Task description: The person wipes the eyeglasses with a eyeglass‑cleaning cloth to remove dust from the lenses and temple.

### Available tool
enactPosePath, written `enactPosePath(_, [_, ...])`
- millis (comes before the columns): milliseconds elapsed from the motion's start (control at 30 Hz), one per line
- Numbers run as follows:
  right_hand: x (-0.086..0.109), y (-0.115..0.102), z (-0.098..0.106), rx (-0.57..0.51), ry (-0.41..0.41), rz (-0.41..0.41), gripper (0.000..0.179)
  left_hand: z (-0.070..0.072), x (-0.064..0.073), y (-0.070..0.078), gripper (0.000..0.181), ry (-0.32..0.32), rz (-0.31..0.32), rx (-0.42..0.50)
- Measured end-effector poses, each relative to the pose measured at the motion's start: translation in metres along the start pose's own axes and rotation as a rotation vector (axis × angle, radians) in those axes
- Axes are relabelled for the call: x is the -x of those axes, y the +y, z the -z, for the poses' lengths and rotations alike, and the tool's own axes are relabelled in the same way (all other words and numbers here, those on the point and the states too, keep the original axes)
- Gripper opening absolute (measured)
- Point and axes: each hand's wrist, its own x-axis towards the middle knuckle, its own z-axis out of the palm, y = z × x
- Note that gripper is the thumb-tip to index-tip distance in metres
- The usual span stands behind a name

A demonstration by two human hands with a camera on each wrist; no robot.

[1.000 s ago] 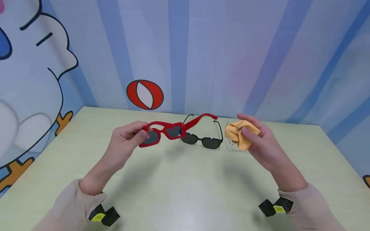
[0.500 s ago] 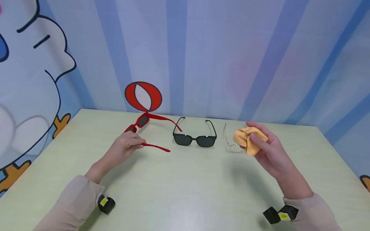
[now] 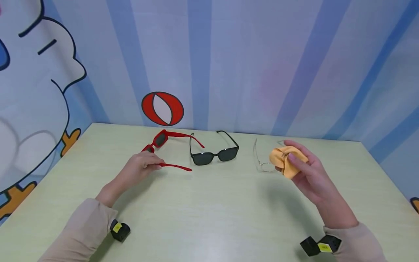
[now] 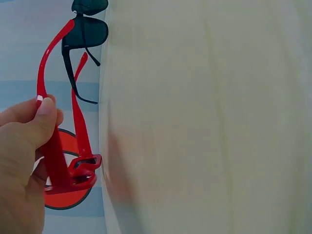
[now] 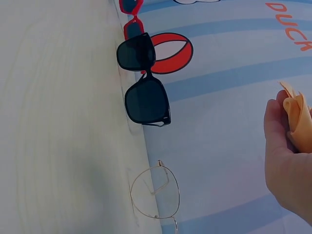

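Observation:
On the left, my left hand [image 3: 142, 168] pinches red-framed sunglasses [image 3: 160, 139] by one temple, thumb against it in the left wrist view. Both temples are unfolded and point right. The far temple's tip overlaps the left temple of the black sunglasses [image 3: 215, 155] in the head view; whether they touch I cannot tell. Those black sunglasses rest on the table, lenses facing me, slightly turned. My right hand [image 3: 311, 174] holds a crumpled orange cloth [image 3: 286, 161] above the table. Behind it lie thin wire-rimmed glasses [image 3: 266, 166], partly hidden by hand and cloth.
The pale table [image 3: 209, 211] ends at a blue striped backdrop [image 3: 226, 65], close behind the glasses. A red and white ball [image 3: 162, 108] is printed on that backdrop. A small black camera [image 3: 120, 231] sits on the left wrist, another [image 3: 320, 245] on the right.
The red sunglasses turned and moved left and down with my left hand. Lately the black sunglasses shifted left and rotated. My right hand drifted slightly right and down, still holding the cloth.

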Motion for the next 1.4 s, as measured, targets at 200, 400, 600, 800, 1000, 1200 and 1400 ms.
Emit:
enactPosePath(200, [0.001, 0.001, 0.000, -0.031, 0.003, -0.017, 0.032, 0.003, -0.005, 0.005, 0.027, -0.192, 0.099, 0.018])
enactPosePath(400, [0.004, 0.001, 0.003, -0.072, -0.019, -0.038, 0.041, 0.004, -0.034, 0.019, 0.025, -0.204, 0.125, 0.008])
enactPosePath(600, [0.009, 0.003, 0.003, -0.160, 0.003, -0.057, 0.049, -0.009, -0.069, 0.036, 0.036, -0.253, 0.035, -0.059])
enactPosePath(800, [0.013, 0.005, 0.003, -0.111, 0.046, -0.081, 0.044, -0.027, -0.085, 0.043, 0.037, -0.361, 0.026, -0.175])
enactPosePath(1000, [0.016, 0.007, 0.007, -0.212, 0.011, -0.058, 0.036, -0.035, -0.090, 0.043, 0.025, -0.390, -0.018, -0.184])
enactPosePath(1200, [0.015, 0.009, 0.011, -0.309, -0.004, -0.045, 0.029, -0.041, -0.089, 0.040, 0.018, -0.357, -0.146, -0.121])
enactPosePath(1400, [0.015, 0.010, 0.011, -0.220, 0.088, -0.086, 0.025, -0.052, -0.090, 0.046, 0.013, -0.381, -0.187, -0.063])
